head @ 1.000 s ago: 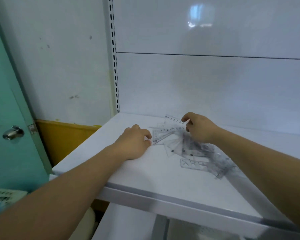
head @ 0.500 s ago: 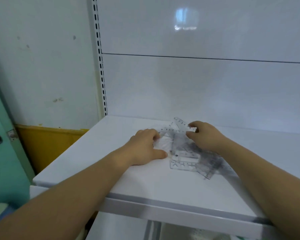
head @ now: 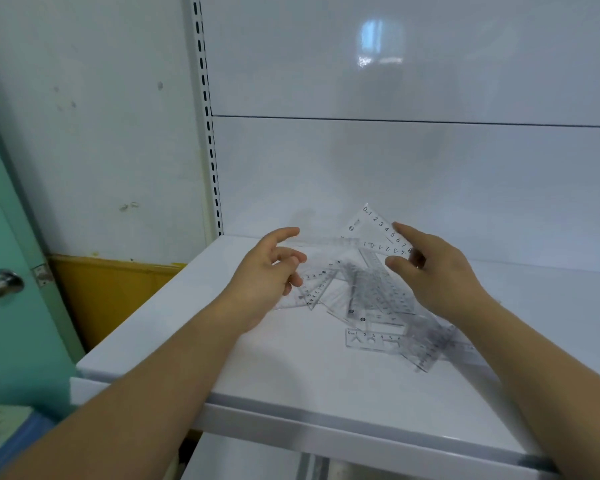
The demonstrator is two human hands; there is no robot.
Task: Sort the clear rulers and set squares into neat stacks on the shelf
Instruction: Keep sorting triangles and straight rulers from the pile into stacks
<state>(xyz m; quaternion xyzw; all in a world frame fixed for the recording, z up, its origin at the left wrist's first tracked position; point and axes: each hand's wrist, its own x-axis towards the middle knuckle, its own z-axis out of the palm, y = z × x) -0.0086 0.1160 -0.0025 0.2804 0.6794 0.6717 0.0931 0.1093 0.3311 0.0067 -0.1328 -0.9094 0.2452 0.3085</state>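
Head-worn view, forward and downward

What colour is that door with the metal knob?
The door is teal green, seen best in the head view.

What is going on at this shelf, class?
A person is sorting clear drawing tools on a white shelf. The right hand pinches one corner of a clear set square held up above the rest, and the left hand reaches to its other end; whether it grips is unclear. The other rulers and set squares lie beneath in an overlapping pile; no neat stacks yet.
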